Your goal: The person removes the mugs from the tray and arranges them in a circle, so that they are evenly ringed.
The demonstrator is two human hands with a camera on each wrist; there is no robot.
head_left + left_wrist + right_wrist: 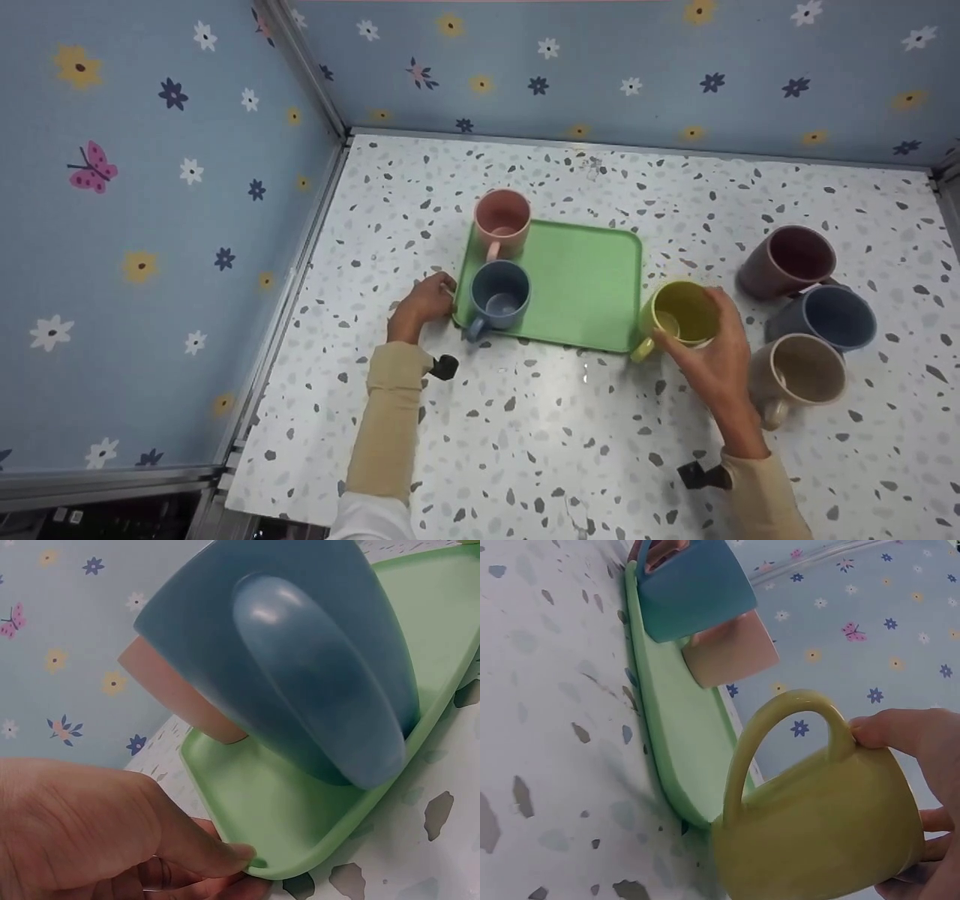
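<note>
My left hand (pixel 429 300) pinches the left rim of the green tray (pixel 585 285), thumb on top at its near corner in the left wrist view. On the tray's left side stand a pink mug (pixel 504 217) and, nearer me, a blue mug (pixel 501 296) whose handle (pixel 315 675) points toward me. My right hand (pixel 716 352) grips a yellow mug (pixel 679 315) around its rim and side, at the tray's right edge. That mug's handle (pixel 780 727) faces left and toward me; the thumb lies beside it in the right wrist view.
To the right stand a maroon mug (pixel 787 262), a second blue mug (pixel 825 319) and a beige mug (pixel 799 375), clustered close to my right wrist. Flowered panels (pixel 525 67) border the speckled table (pixel 510 427) at the back and left.
</note>
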